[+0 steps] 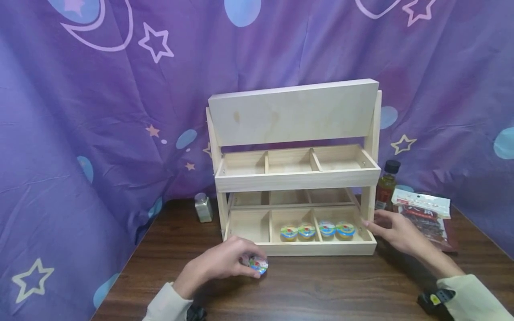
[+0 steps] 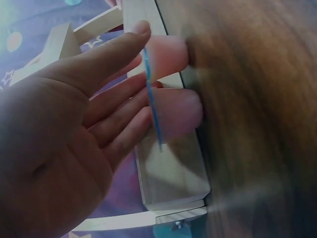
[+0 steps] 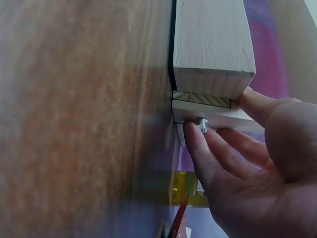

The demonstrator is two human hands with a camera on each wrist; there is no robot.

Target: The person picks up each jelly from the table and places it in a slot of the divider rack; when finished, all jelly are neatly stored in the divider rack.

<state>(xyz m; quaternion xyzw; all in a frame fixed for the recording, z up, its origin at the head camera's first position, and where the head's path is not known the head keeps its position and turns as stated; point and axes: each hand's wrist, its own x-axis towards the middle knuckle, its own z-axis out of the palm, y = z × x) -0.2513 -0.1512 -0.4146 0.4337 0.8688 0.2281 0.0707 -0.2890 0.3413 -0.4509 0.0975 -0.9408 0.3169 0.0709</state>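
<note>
Just in front of the wooden rack (image 1: 297, 180), my left hand (image 1: 226, 260) pinches a joined pair of jelly cups (image 1: 259, 264). In the left wrist view, two pinkish cups (image 2: 179, 115) hang from a blue-edged lid, held between thumb and fingers. My right hand (image 1: 401, 232) grips the rack's lower right side, thumb at the inner edge and fingers outside, near a metal bolt (image 3: 202, 124). On the lower tier, two yellowish jelly cups (image 1: 307, 232) sit in the middle compartment and two more cups (image 1: 345, 230) in the right one.
A small shaker jar (image 1: 204, 207) stands left of the rack. To the right are a dark-capped bottle (image 1: 386, 185) and a packet of dark dried spice (image 1: 425, 223). The upper tier (image 1: 291, 166) has three bare compartments. A purple curtain (image 1: 184, 89) hangs behind the brown table (image 1: 321, 285).
</note>
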